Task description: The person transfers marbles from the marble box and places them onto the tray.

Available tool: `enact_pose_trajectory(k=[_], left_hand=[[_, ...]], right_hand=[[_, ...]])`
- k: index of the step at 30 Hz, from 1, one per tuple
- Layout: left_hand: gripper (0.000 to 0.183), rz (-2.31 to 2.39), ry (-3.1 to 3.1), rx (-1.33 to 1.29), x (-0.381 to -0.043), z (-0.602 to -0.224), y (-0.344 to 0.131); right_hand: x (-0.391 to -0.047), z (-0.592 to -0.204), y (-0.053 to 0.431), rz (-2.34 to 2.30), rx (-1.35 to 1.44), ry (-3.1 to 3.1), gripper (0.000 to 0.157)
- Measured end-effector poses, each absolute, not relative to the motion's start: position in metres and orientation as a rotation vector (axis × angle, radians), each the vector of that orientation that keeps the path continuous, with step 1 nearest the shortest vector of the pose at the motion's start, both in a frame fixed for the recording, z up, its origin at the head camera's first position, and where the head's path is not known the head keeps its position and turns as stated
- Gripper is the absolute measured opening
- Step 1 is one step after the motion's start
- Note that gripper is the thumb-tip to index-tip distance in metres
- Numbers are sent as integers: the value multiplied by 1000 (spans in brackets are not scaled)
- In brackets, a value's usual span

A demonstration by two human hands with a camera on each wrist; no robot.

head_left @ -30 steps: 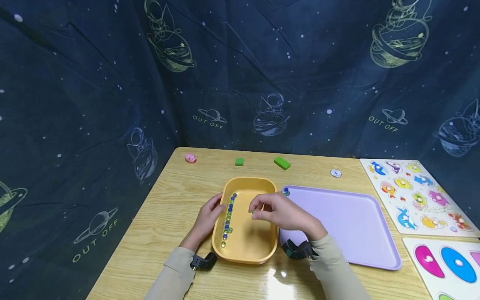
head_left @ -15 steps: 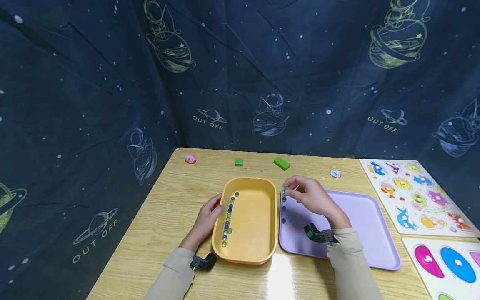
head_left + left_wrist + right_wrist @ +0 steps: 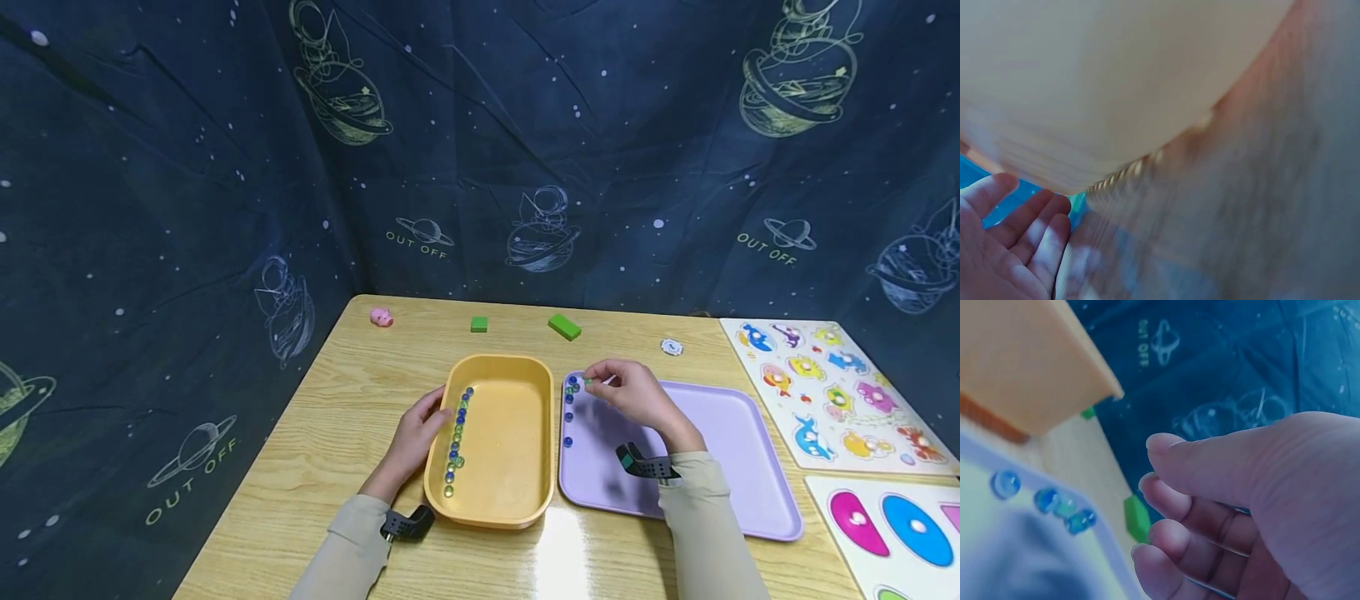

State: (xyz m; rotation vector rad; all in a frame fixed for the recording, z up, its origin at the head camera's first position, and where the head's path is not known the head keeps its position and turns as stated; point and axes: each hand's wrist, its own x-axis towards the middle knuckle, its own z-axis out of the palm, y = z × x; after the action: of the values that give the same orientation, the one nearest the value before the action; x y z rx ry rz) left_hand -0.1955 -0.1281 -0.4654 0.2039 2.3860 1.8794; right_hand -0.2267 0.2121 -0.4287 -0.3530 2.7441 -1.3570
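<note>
A yellow plastic bin (image 3: 517,492) stands mid-table, with a line of blue and green glass marbles (image 3: 455,447) along its left side. My left hand (image 3: 411,437) grips the bin's left wall, thumb at the rim; in the left wrist view its fingers lie against the outside of the bin. Over the far left corner of the purple tray (image 3: 720,467), my right hand (image 3: 633,392) pinches a green marble (image 3: 588,381) at the fingertips. The thumb mostly hides that marble in the right wrist view. Several marbles (image 3: 1046,500) lie along the tray's left edge.
Behind the bin are a pink toy pig (image 3: 381,317), a small green block (image 3: 479,324) and a longer green block (image 3: 564,327). A poker chip (image 3: 671,347) lies behind the tray. Two puzzle boards (image 3: 840,392) are at the right, and a dark curtain (image 3: 480,167) hangs behind.
My right hand has moved from over the bin to the tray's far left corner, then slightly right with the green marble. The left hand has stayed at the bin.
</note>
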Motion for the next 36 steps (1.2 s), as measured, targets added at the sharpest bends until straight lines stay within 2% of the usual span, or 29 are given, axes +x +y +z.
enact_pose_trajectory(k=[4, 17, 24, 31, 36], left_hand=[[43, 1884, 2380, 196, -195, -466, -128], [43, 1880, 2386, 211, -197, -466, -128], [40, 1915, 2376, 171, -209, -490, -132], [43, 1886, 2359, 203, -197, -466, -129], [44, 1885, 2372, 210, -199, -470, -129]], right_hand=[[-230, -438, 216, -1315, -309, 2744, 23], [-238, -465, 227, -1156, -236, 2817, 9], [-240, -473, 226, -1081, -178, 2828, 6], [-239, -469, 225, -1073, -172, 2845, 8], [-233, -446, 212, -1103, -241, 2889, 13]])
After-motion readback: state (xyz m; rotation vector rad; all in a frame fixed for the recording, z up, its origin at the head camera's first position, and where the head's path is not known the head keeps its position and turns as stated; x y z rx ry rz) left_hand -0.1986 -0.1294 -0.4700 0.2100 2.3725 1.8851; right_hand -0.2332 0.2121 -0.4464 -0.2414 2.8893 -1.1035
